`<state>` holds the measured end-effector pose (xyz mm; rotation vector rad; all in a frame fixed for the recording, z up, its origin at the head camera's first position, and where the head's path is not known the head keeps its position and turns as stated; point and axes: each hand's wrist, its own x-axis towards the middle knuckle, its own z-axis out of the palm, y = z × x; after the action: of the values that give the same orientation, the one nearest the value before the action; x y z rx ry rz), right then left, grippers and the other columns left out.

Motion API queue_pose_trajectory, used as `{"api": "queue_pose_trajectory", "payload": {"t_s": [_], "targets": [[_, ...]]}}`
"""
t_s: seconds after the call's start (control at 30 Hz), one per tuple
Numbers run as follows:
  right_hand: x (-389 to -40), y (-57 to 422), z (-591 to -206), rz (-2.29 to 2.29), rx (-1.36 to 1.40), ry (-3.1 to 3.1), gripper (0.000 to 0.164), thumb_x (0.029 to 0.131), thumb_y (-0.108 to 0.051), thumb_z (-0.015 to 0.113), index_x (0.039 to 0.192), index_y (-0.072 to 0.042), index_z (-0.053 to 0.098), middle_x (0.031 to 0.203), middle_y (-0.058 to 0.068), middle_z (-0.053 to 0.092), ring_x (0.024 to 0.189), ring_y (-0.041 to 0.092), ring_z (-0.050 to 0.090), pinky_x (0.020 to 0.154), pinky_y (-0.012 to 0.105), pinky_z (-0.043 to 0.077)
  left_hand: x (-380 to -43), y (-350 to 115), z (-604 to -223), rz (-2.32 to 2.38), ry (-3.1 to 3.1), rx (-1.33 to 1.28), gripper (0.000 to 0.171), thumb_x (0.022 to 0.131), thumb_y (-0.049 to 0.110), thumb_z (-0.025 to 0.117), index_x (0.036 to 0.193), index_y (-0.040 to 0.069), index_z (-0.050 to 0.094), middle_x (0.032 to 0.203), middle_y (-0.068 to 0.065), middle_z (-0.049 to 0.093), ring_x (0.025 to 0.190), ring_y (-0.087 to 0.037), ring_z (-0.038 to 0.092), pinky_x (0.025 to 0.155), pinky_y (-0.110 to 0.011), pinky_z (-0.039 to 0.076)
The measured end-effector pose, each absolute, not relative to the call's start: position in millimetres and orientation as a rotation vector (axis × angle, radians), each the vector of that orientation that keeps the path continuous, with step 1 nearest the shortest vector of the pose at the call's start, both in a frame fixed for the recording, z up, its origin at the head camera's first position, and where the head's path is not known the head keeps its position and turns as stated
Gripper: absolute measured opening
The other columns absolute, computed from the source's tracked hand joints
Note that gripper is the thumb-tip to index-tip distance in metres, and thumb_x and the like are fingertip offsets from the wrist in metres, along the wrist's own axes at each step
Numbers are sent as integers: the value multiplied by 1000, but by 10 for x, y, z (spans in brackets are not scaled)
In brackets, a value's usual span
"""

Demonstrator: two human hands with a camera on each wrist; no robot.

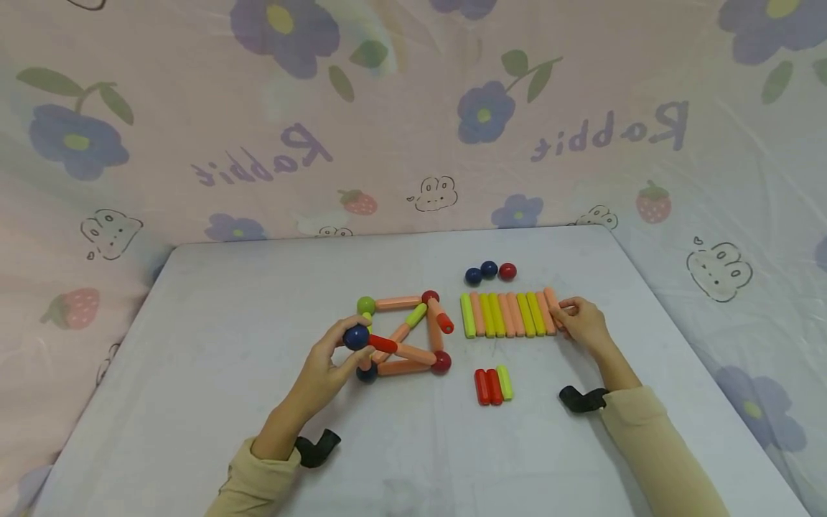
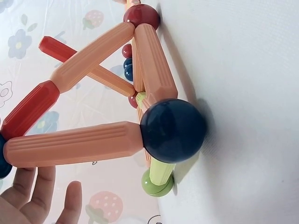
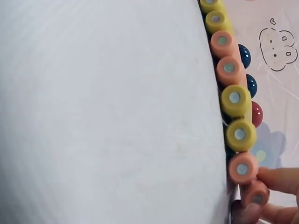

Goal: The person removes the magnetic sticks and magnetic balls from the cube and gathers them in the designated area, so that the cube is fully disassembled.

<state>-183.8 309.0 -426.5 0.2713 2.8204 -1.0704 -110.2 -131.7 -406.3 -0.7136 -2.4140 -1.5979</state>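
- Hanging behind and beside the table, a pale cloth point(image 1: 388, 158) carries purple flowers, strawberries, rabbit faces and mirrored "Rabbit" lettering.
- White table point(image 1: 245, 301), holding all the pieces.
- Beige sleeves point(image 1: 655, 438) on both of the person's arms.
- Stick framework point(image 1: 399, 334), on the table left of centre: a green ball at the far left corner, red balls at the far right and near right, a dark blue ball at the near left. A diagonal of peach and yellow-green sticks crosses it; another stick, red-tipped, rises from the far right ball with its end free.
- Row of sticks point(image 1: 511, 316), right of the framework, peach, yellow and yellow-green side by side.
- Left hand point(image 1: 326, 366), its fingers and thumb gripping the framework's raised blue ball point(image 1: 356, 337), where a red stick and a peach stick meet.
- Right hand point(image 1: 583, 323), pinching the end peach stick point(image 3: 258, 196), which leans slightly at the row's right end.
- Three short sticks point(image 1: 494, 386), two red and one yellow-green, nearer the person than the row.
- Three loose balls point(image 1: 489, 270), two dark blue and one red, beyond the row.
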Motion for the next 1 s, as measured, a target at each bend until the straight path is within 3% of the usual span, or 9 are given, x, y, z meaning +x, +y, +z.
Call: {"api": "queue_pose_trajectory", "payload": {"t_s": [0.13, 0.37, 0.7, 0.87, 1.0], "targets": [[-1844, 3098, -4256, -976, 231, 2830, 49, 100, -31, 50, 124, 12, 49, 101, 31, 64, 59, 9, 59, 58, 22, 46, -1101, -1316, -4065, -1614, -2415, -716, 42, 88, -3, 65, 126, 6, 51, 88, -8, 65, 69, -21, 66, 90, -19, 49], [-1741, 3015, -4141, -800, 166, 2976, 44, 97, -27, 53, 120, 10, 55, 99, 31, 64, 80, 32, 59, 63, 27, 41, -1107, -1313, -4059, -1636, -2427, -714, 41, 89, 0, 64, 127, 7, 50, 88, -11, 64, 70, -19, 67, 88, -22, 51], [-1528, 2392, -4065, -1055, -276, 3124, 26, 89, -9, 67, 108, 8, 62, 80, 17, 65, 64, 11, 51, 56, 15, 42, -1106, -1322, -4069, -1640, -2410, -718, 42, 88, -1, 64, 127, 7, 50, 85, -14, 64, 69, -19, 66, 85, -23, 51], [-1397, 2013, -4029, -1209, -467, 3057, 30, 83, -5, 73, 110, 5, 63, 85, 13, 65, 72, 16, 59, 63, 15, 49, -1103, -1320, -4071, -1641, -2410, -726, 40, 89, 1, 64, 127, 3, 50, 86, -11, 65, 70, -20, 66, 82, -25, 53], [-1336, 1761, -4019, -1277, -718, 3004, 40, 79, -4, 77, 115, 1, 61, 104, 16, 68, 90, 26, 62, 73, 27, 58, -1095, -1320, -4068, -1648, -2414, -721, 41, 89, 0, 64, 127, 3, 50, 85, -13, 65, 70, -19, 65, 80, -26, 54]]}}
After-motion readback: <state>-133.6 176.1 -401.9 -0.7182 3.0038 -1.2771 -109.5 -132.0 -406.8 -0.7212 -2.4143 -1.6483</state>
